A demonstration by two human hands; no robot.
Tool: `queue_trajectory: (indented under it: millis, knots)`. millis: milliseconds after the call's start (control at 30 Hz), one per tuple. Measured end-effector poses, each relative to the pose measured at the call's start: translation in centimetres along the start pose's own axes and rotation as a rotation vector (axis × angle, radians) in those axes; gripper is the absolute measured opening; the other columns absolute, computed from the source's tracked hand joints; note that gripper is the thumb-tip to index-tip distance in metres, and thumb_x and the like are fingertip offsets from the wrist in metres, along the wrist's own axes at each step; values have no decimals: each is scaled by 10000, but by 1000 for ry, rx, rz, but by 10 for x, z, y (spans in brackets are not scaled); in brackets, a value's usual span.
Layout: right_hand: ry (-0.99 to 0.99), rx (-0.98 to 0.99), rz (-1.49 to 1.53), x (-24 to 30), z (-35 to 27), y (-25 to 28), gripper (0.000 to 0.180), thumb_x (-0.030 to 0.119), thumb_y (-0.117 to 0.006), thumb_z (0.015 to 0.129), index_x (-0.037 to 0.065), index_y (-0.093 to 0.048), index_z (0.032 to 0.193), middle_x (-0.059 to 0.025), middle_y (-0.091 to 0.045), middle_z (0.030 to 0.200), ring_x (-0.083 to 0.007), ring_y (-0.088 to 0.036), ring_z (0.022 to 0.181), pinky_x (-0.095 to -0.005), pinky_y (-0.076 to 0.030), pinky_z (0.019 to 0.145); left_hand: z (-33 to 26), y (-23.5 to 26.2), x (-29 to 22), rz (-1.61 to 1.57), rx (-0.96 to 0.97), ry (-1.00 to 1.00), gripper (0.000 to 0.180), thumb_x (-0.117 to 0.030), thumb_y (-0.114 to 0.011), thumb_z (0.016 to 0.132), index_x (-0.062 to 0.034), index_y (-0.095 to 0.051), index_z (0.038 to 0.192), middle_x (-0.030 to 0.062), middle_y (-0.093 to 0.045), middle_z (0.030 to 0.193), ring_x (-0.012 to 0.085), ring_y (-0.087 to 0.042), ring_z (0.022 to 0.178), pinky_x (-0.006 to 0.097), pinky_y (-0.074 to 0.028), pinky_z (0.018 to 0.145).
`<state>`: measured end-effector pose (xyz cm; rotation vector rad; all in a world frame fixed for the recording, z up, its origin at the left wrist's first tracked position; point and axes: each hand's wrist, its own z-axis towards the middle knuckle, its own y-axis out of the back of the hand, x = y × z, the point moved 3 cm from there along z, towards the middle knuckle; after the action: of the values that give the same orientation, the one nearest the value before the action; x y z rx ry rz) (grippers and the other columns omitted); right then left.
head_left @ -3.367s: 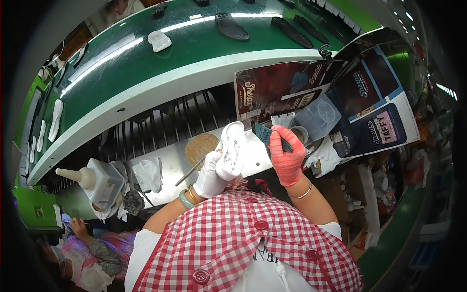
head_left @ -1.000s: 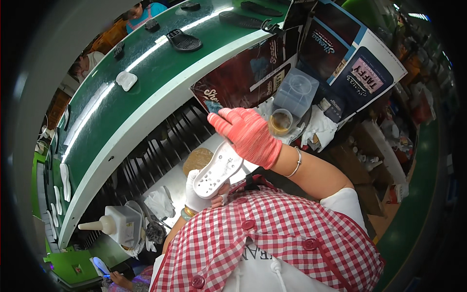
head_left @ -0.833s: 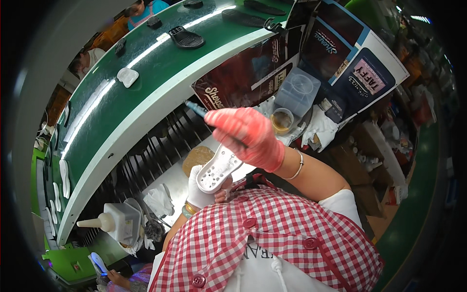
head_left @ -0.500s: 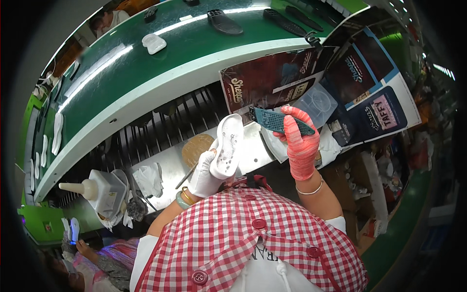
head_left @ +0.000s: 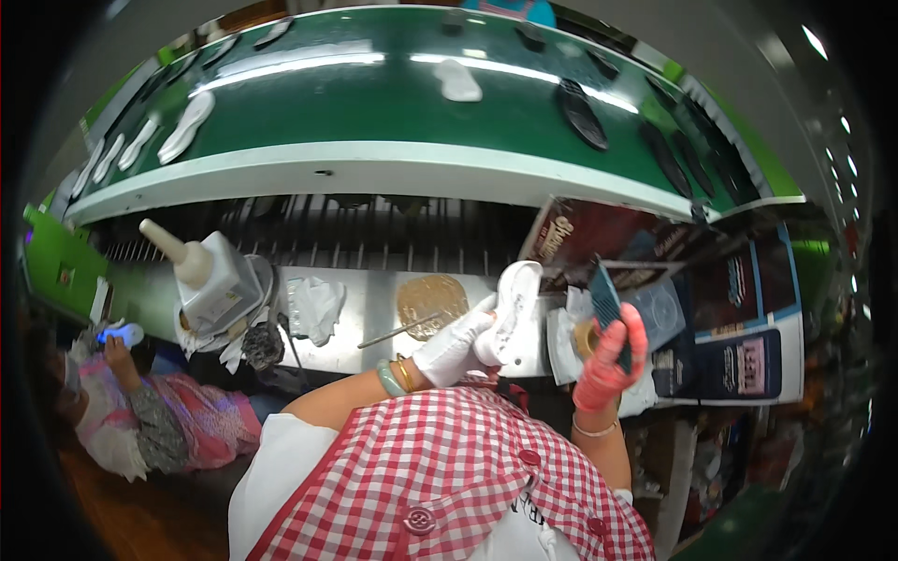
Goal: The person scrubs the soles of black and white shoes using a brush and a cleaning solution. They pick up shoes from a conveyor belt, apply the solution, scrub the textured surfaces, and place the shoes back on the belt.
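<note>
My left hand, in a white glove, is closed around the heel end of a white shoe sole. The sole is tilted upright with its hollow inner side showing. To the right, my right hand wears a pinkish-red glove and grips a flat dark teal piece with one edge turned up. Its exact kind is not clear. Beside my left hand, a thin stick rests across a round brown pad on the metal bench.
Beyond the bench runs a green conveyor belt carrying white soles and a black sole. A white squeeze bottle and a crumpled white cloth lie left. Printed cardboard stands right. A co-worker sits far left.
My view has turned, so the bench and belt now lie more level. The white sole stays in my left hand. The teal piece has swung from sloping sideways to nearly upright in my right.
</note>
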<state>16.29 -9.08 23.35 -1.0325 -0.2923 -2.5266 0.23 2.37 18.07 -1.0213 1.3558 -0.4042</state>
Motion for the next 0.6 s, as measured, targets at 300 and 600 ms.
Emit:
queue_trajectory:
  millis: [300, 600]
  knots:
    - [-52, -161, 25, 2, -4, 21, 283, 177, -501, 939, -25, -535, 1134, -102, -568, 1124, -175, -581, 868, -244, -520, 634, -46, 26, -93, -155, -129, -366, 490, -288, -405, 939, -79, -316, 1373, 140, -535, 1213, 255, -606, 931, 394, -537, 700]
    - [-119, -173, 71, 1, -11, 19, 278, 218, -505, 939, 13, -543, 1122, -84, -562, 1092, -176, -581, 840, -247, -514, 647, -24, 92, -239, -165, -141, -631, 442, -395, -368, 951, -37, -502, 1173, 139, -597, 1019, 264, -602, 815, 363, -528, 645]
